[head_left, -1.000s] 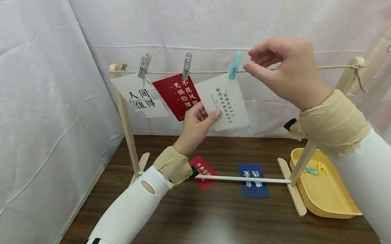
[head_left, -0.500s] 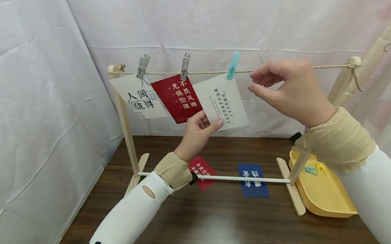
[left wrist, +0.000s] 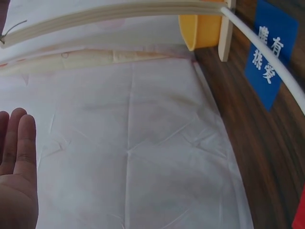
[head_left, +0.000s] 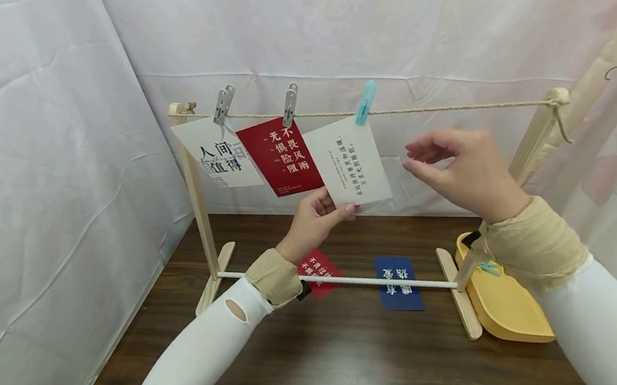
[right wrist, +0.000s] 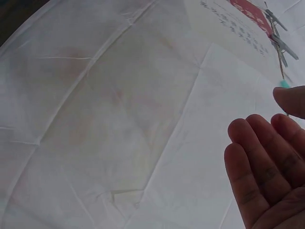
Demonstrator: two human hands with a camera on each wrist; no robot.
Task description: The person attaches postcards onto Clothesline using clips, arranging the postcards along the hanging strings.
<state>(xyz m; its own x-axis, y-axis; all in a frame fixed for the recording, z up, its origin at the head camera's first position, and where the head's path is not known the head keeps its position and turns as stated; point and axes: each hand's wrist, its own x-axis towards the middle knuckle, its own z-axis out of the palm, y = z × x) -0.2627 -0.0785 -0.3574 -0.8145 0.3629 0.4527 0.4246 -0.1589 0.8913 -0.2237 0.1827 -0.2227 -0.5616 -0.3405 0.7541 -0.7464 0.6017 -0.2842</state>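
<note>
A white card [head_left: 347, 162] with dark lettering hangs tilted from the rope [head_left: 450, 109], clipped by a light-blue clothespin [head_left: 366, 102]. My left hand [head_left: 310, 220] is at its lower edge, thumb tip beside the bottom corner; the left wrist view shows its fingers [left wrist: 25, 148] straight. Right of the card, my right hand [head_left: 464, 167] hovers in the air with relaxed fingers and holds nothing. To the left, a red card [head_left: 278, 158] and another white card [head_left: 218, 150] hang from grey metal clips [head_left: 290, 105].
A wooden frame with a white crossbar [head_left: 372, 282] carries the rope. Beneath it lie a red card [head_left: 319, 268] and a blue card [head_left: 399, 285] on the dark table [head_left: 359, 358]. A yellow tray [head_left: 509, 308] with a light-blue clothespin [head_left: 489, 269] stands at the right.
My left hand has slid down the white card to its lower edge. The right hand has drawn away from the light-blue clothespin, down and to the right; the card stays hanging.
</note>
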